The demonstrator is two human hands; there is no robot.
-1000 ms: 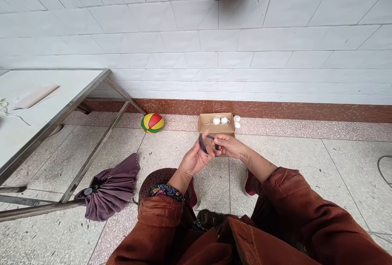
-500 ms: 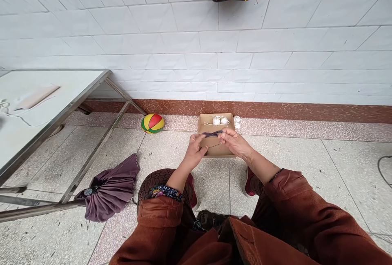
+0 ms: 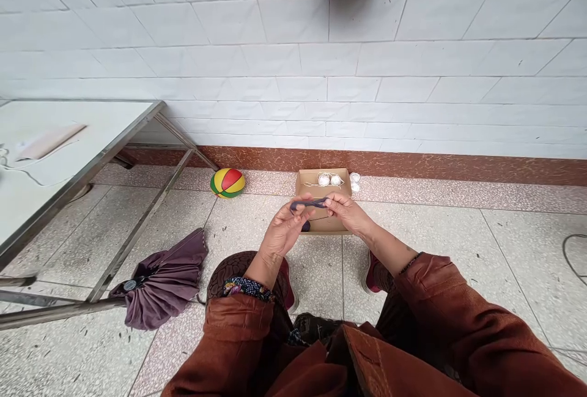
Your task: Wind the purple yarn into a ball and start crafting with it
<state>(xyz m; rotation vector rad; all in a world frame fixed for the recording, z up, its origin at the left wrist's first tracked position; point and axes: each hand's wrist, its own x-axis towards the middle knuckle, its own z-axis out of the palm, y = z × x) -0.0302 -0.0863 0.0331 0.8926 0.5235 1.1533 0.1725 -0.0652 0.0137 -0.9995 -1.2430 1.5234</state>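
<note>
A dark purple strand of yarn (image 3: pixel 314 203) is stretched between my two hands above a shallow cardboard box (image 3: pixel 330 226). My left hand (image 3: pixel 284 226) is closed round its left end, which bends into a loop over the fingers. With thumb and fingers pinched, my right hand (image 3: pixel 346 210) grips the other end. Below my left fingers, a dark ball of yarn (image 3: pixel 306 226) lies in the box, partly hidden. Two white yarn balls (image 3: pixel 324 179) sit at the far side of the box with loose thread around them.
More white balls (image 3: pixel 354 181) lie on the floor right of the box. A multicoloured ball (image 3: pixel 228 183) rests by the wall. At left are a metal-framed table (image 3: pixel 105 115) and a folded purple umbrella (image 3: pixel 169 281). A dark cable (image 3: pixel 568 256) lies at far right.
My left hand has turned and shifted slightly left, its fingers now through the looped end of the yarn. The dark ball in the box shows more. My right hand stays nearly in place.
</note>
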